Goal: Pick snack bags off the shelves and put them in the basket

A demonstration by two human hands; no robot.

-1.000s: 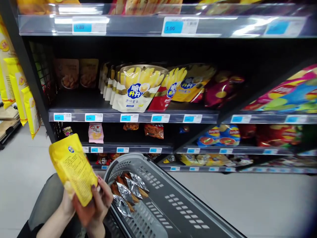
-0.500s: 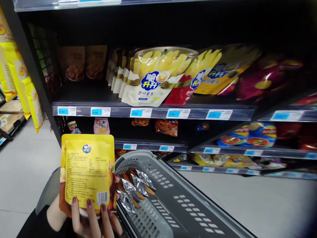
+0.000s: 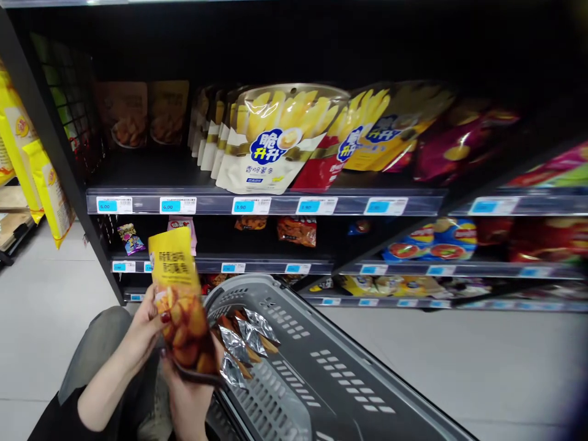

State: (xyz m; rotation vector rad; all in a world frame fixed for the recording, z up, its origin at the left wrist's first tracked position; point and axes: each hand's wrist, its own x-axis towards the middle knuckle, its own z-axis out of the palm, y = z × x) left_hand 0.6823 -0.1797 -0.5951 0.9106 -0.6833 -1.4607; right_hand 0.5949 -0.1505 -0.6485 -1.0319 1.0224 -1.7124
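The left hand (image 3: 143, 327) grips the yellow bag (image 3: 181, 300) along its edge at 8 o'clock, thumb on the front face. The right hand (image 3: 186, 392) grasps the bag from 6 o'clock, below its bottom edge. The basket (image 3: 298, 349) is near, at the bag's 4 o'clock.

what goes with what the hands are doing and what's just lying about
In use:
yellow pouch, in the left hand and right hand
probably the basket, with silver packets inside

Just there:
white pouches on the shelf
yellow bags at far left
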